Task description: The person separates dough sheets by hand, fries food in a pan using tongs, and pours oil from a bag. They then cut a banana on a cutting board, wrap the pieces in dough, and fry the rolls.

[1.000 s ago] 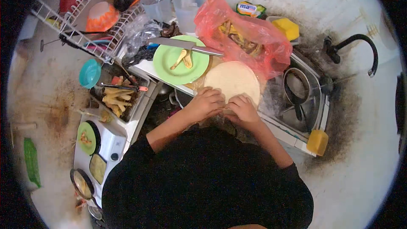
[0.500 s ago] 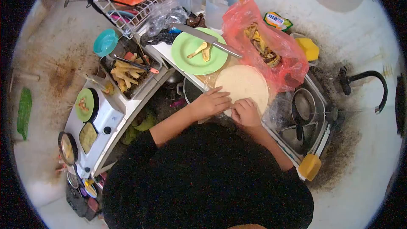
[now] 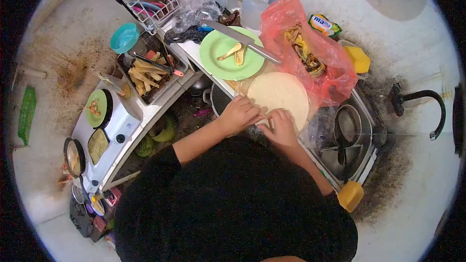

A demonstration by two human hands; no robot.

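Note:
A round, pale spring roll wrapper (image 3: pixel 280 92) lies on the counter in front of me, over clear plastic. At its near left edge my left hand (image 3: pixel 240 115) has its fingers curled, pinching the wrapper's edge. Close beside it, my right hand (image 3: pixel 281 128) bends its thumb and fingers over the same edge. Between both hands a small folded part of the wrapper shows; whatever lies inside it is hidden. Just beyond the wrapper stands a green plate (image 3: pixel 213 65) with banana slices (image 3: pixel 239 56) on it. A large knife (image 3: pixel 245 41) rests across the plate's rim.
An open red plastic bag (image 3: pixel 335 75) with banana peels sits at the back right. To the right is a sink (image 3: pixel 357 165) holding a pan (image 3: pixel 347 121), below a black tap (image 3: pixel 427 94). On the left, a tray of rolls (image 3: pixel 145 77) adjoins a white stove (image 3: pixel 114 138).
My fingers have curled in, and the wrapper's near edge is now folded up between my hands. The whole view has shifted slightly.

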